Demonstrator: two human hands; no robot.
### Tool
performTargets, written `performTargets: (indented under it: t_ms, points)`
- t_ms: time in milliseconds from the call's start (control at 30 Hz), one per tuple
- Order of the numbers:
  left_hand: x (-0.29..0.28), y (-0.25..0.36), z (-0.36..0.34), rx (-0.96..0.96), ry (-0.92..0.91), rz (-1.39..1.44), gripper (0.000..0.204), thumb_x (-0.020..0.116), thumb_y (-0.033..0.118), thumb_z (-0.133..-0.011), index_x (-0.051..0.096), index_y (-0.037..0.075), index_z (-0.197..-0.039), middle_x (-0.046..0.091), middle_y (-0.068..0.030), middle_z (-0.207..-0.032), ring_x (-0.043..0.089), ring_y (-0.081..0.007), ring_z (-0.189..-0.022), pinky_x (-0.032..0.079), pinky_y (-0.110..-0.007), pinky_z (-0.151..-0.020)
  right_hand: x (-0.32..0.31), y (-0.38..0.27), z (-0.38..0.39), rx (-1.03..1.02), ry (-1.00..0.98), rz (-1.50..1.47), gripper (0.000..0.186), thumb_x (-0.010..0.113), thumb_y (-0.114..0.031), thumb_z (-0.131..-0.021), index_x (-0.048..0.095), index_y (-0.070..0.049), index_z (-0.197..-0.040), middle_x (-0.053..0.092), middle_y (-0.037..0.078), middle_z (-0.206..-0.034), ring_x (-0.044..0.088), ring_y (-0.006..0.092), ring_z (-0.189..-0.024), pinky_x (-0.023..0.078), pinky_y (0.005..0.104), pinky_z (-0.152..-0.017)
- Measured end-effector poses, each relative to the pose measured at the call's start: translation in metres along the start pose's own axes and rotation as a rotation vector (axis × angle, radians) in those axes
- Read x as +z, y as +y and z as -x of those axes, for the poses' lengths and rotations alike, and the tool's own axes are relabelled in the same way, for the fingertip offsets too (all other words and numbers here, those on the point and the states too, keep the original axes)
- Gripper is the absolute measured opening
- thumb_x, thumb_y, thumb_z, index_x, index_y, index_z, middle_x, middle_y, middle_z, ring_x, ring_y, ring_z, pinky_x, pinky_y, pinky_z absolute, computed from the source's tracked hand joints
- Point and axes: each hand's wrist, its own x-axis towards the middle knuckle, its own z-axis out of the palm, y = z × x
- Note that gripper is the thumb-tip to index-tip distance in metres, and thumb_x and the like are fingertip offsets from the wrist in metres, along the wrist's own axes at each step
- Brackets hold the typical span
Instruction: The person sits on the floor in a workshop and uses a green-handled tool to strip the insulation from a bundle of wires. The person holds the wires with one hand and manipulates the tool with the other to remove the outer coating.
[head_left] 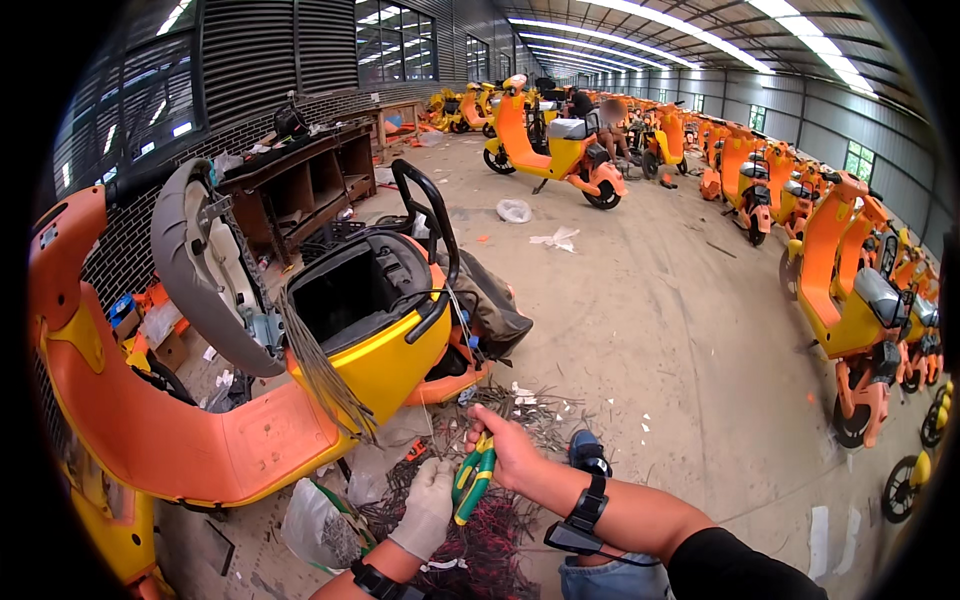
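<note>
My right hand [503, 446], bare, is closed around a pair of green-and-yellow pliers [474, 480], whose handles angle down toward my left hand. Close beside them is my left hand [428, 505] in a pale glove, its fingers curled in; whatever they hold is hidden. Both hands are low beside an orange-and-yellow scooter [250, 430]. Its grey seat [200, 270] is tipped up, baring a black storage box [350, 290]. Over the scooter's yellow side hangs a bundle of thin grey strips [322, 370].
Dark strips and white scraps [530, 410] litter the floor below my hands. A clear plastic bag [318, 525] lies at lower left. Behind the scooter stands a wooden workbench [300, 190]. More scooters [835, 260] line the right side, and a person [612, 130] sits farther back.
</note>
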Motion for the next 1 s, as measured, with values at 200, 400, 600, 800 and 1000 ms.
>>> performTargets:
  t_ms: [200,400,600,800,1000]
  points:
    - [-0.011,-0.001,0.003,-0.002,0.160,0.210,0.025,0.046,0.022,-0.101,0.060,0.001,-0.100,0.057,-0.0022,-0.086,0.048,-0.0098,-0.077,0.043,-0.026,-0.069,0.006,0.042,0.008,-0.084,-0.234,0.306,0.054,0.065,-0.015,-0.089,0.038,0.000,-0.133,0.060,0.007,-0.101,0.060,0.0169,-0.092,0.049,0.0318,-0.083]
    - [-0.023,0.006,0.011,0.155,0.223,-0.090,0.025,0.048,0.025,-0.102,0.060,0.003,-0.101,0.059,-0.0011,-0.086,0.054,-0.0071,-0.078,0.046,-0.026,-0.067,0.015,0.045,0.024,-0.006,-0.308,0.391,0.056,0.057,-0.001,-0.081,0.041,0.002,-0.135,0.059,0.008,-0.114,0.056,0.0175,-0.107,0.045,0.0305,-0.092]
    - [-0.033,0.041,0.013,0.120,0.020,0.018,0.024,0.046,0.024,-0.103,0.057,0.004,-0.105,0.064,-0.0040,-0.085,0.059,-0.0087,-0.067,0.050,-0.024,-0.059,0.013,-0.001,0.028,0.183,-0.410,0.248,0.069,0.047,0.008,-0.073,0.035,-0.002,-0.140,0.054,0.013,-0.132,0.056,0.0220,-0.111,0.048,0.0309,-0.080]
    - [-0.051,0.010,-0.019,0.279,0.100,-0.263,0.026,0.048,0.025,-0.103,0.060,0.002,-0.103,0.060,-0.0013,-0.074,0.054,-0.0076,-0.063,0.044,-0.023,-0.057,0.003,-0.022,0.038,0.122,-0.352,0.651,0.075,0.047,0.011,-0.072,0.034,-0.003,-0.144,0.047,0.013,-0.142,0.052,0.0285,-0.126,0.053,0.0374,-0.088]
    - [-0.044,0.036,0.006,0.323,0.106,-0.442,0.030,0.052,0.025,-0.098,0.061,0.000,-0.111,0.065,-0.0163,-0.085,0.064,-0.0283,-0.078,0.049,-0.037,-0.073,-0.019,0.007,0.028,0.020,-0.414,1.346,0.062,0.059,0.004,-0.078,0.046,-0.005,-0.137,0.056,0.006,-0.108,0.052,0.0119,-0.090,0.047,0.0275,-0.078]
